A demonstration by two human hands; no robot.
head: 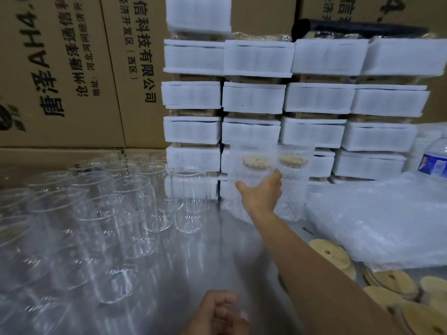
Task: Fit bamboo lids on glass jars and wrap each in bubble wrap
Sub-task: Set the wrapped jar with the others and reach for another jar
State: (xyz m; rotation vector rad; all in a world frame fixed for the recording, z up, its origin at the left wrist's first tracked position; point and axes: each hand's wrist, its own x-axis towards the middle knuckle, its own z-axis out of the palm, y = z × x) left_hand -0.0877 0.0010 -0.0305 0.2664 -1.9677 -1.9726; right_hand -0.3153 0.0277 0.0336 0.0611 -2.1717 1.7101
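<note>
Right hand [262, 193] grips a bubble-wrapped jar [251, 170], lid on, at the desk's [217, 252] 12 o'clock, with another wrapped jar [294, 189] just beside it at 3 o'clock. Left hand [217, 313] sits curled at 6 o'clock; I cannot tell whether it holds anything.

Right hand [261, 193] gripping wrapped jar [252, 163], glass jars [188, 201] left, bamboo lids [391, 281] right

Glass jars [116, 213] were massed on the table [229, 250] at the left. Two wrapped jars [254, 175] were set side by side before the stacked packs [314, 97]. Bubble wrap [387, 218] was piled to the right, with bamboo lids [391, 284] scattered before it.
</note>
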